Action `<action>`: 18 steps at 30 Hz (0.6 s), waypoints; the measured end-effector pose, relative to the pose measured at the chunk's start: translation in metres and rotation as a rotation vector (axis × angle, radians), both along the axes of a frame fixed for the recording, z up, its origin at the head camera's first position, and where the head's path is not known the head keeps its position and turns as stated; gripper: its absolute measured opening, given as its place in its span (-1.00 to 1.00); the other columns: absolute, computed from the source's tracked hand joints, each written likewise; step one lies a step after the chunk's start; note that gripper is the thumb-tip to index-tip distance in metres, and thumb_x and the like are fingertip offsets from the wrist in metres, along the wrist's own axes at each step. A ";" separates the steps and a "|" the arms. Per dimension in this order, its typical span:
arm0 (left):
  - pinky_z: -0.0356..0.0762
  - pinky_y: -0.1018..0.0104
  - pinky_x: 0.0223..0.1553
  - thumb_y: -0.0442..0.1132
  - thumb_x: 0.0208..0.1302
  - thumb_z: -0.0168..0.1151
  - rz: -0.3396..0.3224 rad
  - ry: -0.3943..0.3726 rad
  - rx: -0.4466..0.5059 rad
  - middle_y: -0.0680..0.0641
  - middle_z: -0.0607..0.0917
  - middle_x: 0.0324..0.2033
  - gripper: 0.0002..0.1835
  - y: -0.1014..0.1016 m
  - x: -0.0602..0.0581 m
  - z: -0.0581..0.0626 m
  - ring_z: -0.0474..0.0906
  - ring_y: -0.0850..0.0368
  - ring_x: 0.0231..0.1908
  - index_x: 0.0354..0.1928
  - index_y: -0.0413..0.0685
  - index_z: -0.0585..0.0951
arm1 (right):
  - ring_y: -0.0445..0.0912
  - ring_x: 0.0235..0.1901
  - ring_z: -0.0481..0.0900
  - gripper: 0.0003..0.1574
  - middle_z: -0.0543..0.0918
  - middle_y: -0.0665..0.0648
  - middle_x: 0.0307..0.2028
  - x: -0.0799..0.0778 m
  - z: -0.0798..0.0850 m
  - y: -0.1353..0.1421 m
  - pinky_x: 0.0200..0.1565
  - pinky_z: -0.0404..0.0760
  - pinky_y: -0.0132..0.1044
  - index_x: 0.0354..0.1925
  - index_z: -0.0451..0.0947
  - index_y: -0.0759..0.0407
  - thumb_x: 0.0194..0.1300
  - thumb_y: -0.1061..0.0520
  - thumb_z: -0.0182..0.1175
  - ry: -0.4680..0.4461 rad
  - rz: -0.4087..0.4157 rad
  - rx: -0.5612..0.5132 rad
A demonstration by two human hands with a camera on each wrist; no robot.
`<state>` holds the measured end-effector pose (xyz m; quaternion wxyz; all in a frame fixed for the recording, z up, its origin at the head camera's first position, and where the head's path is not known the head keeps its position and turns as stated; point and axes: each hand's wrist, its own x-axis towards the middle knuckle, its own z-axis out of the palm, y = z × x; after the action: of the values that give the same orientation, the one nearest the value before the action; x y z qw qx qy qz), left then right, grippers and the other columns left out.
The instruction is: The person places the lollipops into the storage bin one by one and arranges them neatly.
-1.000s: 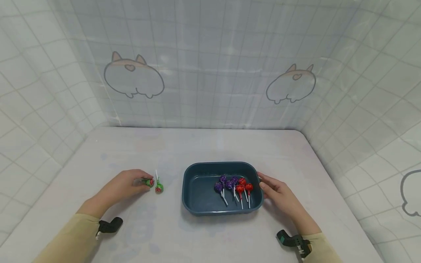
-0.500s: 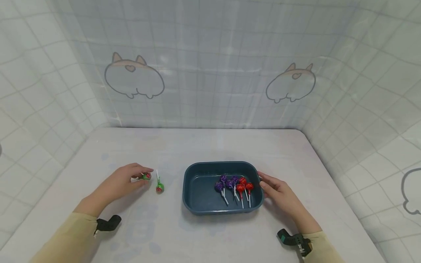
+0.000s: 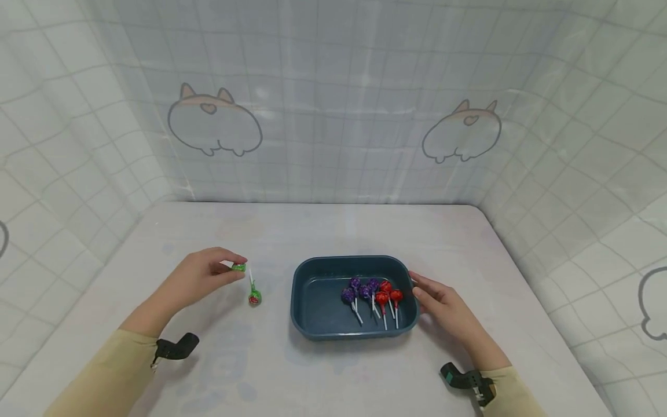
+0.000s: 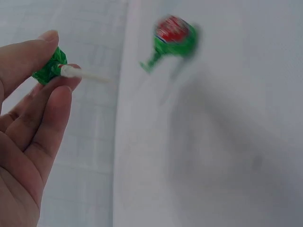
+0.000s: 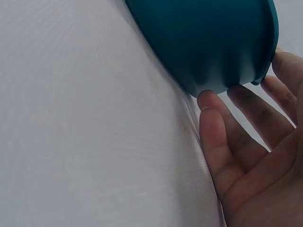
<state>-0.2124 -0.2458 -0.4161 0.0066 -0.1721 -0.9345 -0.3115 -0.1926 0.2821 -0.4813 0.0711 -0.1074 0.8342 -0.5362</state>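
My left hand [image 3: 200, 275] pinches a green-wrapped lollipop [image 4: 49, 66] between thumb and fingers, just above the table; its white stick points away from the palm in the left wrist view. Close by, a second green lollipop [image 3: 255, 297] with a red patch lies on the table, stick toward the back. The fingertips of my right hand [image 3: 445, 307] rest against the right end of a dark teal tray [image 3: 318, 313]. Several purple lollipops [image 3: 365, 291] and three red lollipops [image 3: 382, 297] lie in the tray's right half. The right wrist view shows only the tray's outer wall.
A pale table [image 3: 250, 370] carries everything. White grid-patterned curtains [image 3: 333, 116] with animal drawings surround its back and sides. A black wrist device [image 3: 177, 346] sits on the left sleeve, and a similar device [image 3: 466, 382] on the right.
My left hand has lifted the green lollipop and moved slightly toward the back, turning it in the fingers. The right hand and tray stay nearly where they were.
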 end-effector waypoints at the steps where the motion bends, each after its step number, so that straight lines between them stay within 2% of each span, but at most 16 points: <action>1: 0.63 0.18 -0.18 0.15 0.22 0.37 0.009 -0.018 0.022 0.15 0.65 0.02 -0.62 0.001 0.000 0.002 0.68 0.21 -0.16 0.06 0.28 0.66 | -0.07 0.01 0.64 -0.40 0.47 0.10 0.31 0.000 0.000 0.000 -0.13 0.67 -0.25 0.38 0.41 -0.13 0.44 -0.16 0.16 -0.002 -0.002 0.000; 5: 0.63 0.16 -0.17 0.19 0.21 0.36 0.028 -0.080 0.077 0.12 0.64 0.04 -0.55 0.008 -0.001 0.009 0.69 0.18 -0.13 0.10 0.29 0.63 | -0.07 0.01 0.64 -0.39 0.46 0.12 0.31 0.000 -0.001 0.000 -0.13 0.67 -0.25 0.39 0.40 -0.11 0.44 -0.16 0.15 0.001 0.003 -0.002; 8: 0.63 0.14 -0.15 0.21 0.20 0.36 0.030 -0.096 0.090 0.13 0.67 0.00 -0.54 0.015 -0.002 0.014 0.69 0.17 -0.11 0.09 0.26 0.64 | -0.05 0.02 0.64 -0.38 0.45 0.15 0.32 0.000 -0.001 0.000 -0.13 0.67 -0.25 0.40 0.38 -0.08 0.45 -0.15 0.14 0.008 0.014 0.001; 14: 0.60 0.15 -0.08 0.20 0.18 0.37 -0.017 -0.093 0.107 0.17 0.71 -0.12 -0.54 0.035 -0.009 0.021 0.65 0.21 -0.11 0.06 0.20 0.66 | -0.04 0.03 0.63 -0.38 0.45 0.16 0.32 -0.001 -0.002 0.001 -0.14 0.67 -0.26 0.39 0.40 -0.05 0.45 -0.13 0.16 0.014 0.013 -0.011; 18: 0.61 0.17 -0.10 0.15 0.19 0.40 -0.053 -0.125 0.153 0.18 0.72 -0.15 -0.59 0.050 -0.013 0.024 0.65 0.24 -0.14 0.04 0.20 0.67 | -0.03 0.04 0.63 -0.39 0.45 0.16 0.32 -0.001 -0.002 0.001 -0.13 0.67 -0.26 0.39 0.39 -0.04 0.45 -0.12 0.15 0.016 0.023 -0.010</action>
<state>-0.2253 -0.1959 -0.3926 -0.0467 -0.1760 -0.9018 -0.3920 -0.1937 0.2831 -0.4836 0.0698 -0.1216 0.8306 -0.5389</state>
